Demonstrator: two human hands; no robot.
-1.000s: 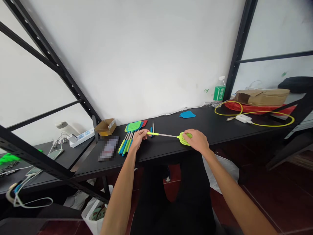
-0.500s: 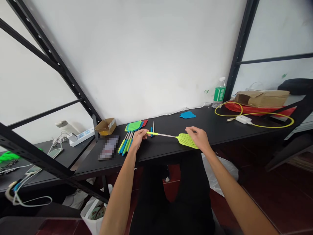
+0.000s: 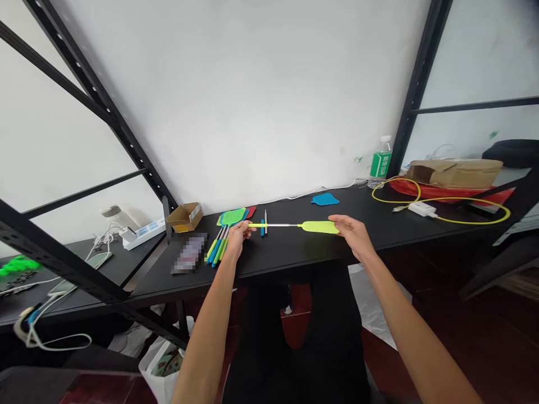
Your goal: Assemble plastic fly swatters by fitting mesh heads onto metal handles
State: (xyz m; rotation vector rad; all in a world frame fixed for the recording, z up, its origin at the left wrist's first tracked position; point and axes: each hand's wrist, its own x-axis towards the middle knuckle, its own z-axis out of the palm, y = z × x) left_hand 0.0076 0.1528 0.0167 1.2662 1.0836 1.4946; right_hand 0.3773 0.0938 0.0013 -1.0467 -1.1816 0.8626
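Note:
A yellow-green fly swatter (image 3: 319, 226) with a thin metal shaft is held level between my two hands, above the black table (image 3: 286, 252). My left hand (image 3: 239, 234) is closed around its handle end. The far end of its paddle is pinched between the thumb and fingers of my right hand (image 3: 350, 231). Several more fly swatters (image 3: 219, 247), with green, blue and red paddles, lie in a pile beside my left hand. Just right of that pile are a blue handle (image 3: 262, 229) and a thin metal rod (image 3: 266, 221).
Toward the wall lies a blue swatter paddle (image 3: 325, 199). A small open cardboard box (image 3: 184, 217) and a blurred flat item (image 3: 189, 253) are on the left. To the right stand a water bottle (image 3: 380, 163), a yellow cable (image 3: 471, 199) and a brown box (image 3: 455, 173). Black shelf posts (image 3: 410, 101) flank the table.
My right hand has moved slightly right and closed on the paddle's end. The paddle has tilted, so its face looks narrower, and the swatter has come up level. My left hand keeps its grip.

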